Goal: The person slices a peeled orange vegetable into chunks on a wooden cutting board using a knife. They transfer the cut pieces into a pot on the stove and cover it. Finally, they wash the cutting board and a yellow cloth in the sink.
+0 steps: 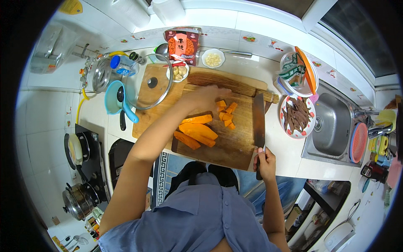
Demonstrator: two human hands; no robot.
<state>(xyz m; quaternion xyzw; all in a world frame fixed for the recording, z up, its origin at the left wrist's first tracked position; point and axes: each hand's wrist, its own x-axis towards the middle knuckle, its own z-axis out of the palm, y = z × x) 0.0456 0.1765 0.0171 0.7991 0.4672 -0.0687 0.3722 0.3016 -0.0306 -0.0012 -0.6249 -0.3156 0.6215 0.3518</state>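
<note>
My right hand (267, 163) grips the dark handle of a cleaver (259, 123), its blade pointing away from me along the right edge of a wooden cutting board (233, 151). My left hand (210, 96) reaches across the board, just above a small cluster of orange cubes (226, 116) that look like pumpkin. Its fingers are spread and blurred, and whether they touch the cubes is unclear. Several long orange slices (196, 130) lie left of the cubes, partly under my forearm. A bundled bamboo brush (231, 82) lies along the board's far side.
A glass lid (152, 82) and a blue dipper (115, 97) stand left. Behind are a bowl of ginger (179, 72), a dish of garlic (212, 59) and a red snack bag (184, 47). A plate of dark meat strips (297, 116) sits beside the steel sink (333, 123).
</note>
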